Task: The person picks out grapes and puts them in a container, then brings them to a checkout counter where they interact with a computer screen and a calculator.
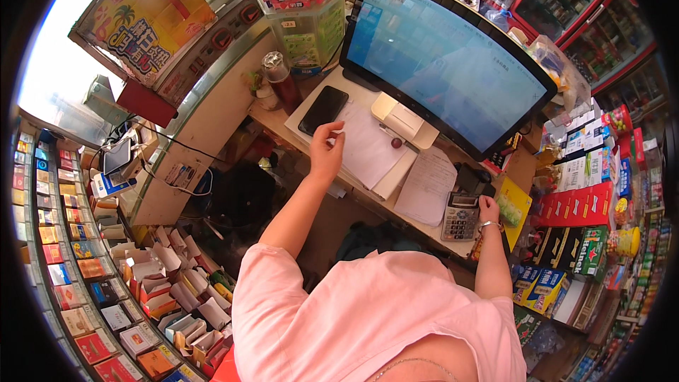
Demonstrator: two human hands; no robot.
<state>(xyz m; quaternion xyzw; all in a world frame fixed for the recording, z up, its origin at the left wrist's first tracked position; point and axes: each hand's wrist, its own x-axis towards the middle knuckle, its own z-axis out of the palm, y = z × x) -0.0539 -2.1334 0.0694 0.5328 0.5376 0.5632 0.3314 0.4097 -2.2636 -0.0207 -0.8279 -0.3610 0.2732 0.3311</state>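
Observation:
My left hand [328, 149] hovers at the near left edge of a white sheet of paper [366, 143], fingers loosely curled with nothing in them. Just beyond it lies a black smartphone [323, 110]. On the counter to the right, my right hand [488, 209] rests by the upper right corner of a grey calculator [460, 223]; whether its fingers grip anything is not clear. Handwritten sheets [427, 185] lie left of the calculator. A small white device [404, 119] stands before a large lit monitor [445, 63].
A lidded bottle [281, 82] stands behind the phone. A yellow packet or card [513, 207] lies right of my right hand. Stacked drink cartons [573, 204] line the right side. Open small boxes [185, 292] and shelves of cigarette packs [85, 270] fill the lower left. A cable [180, 140] crosses the left.

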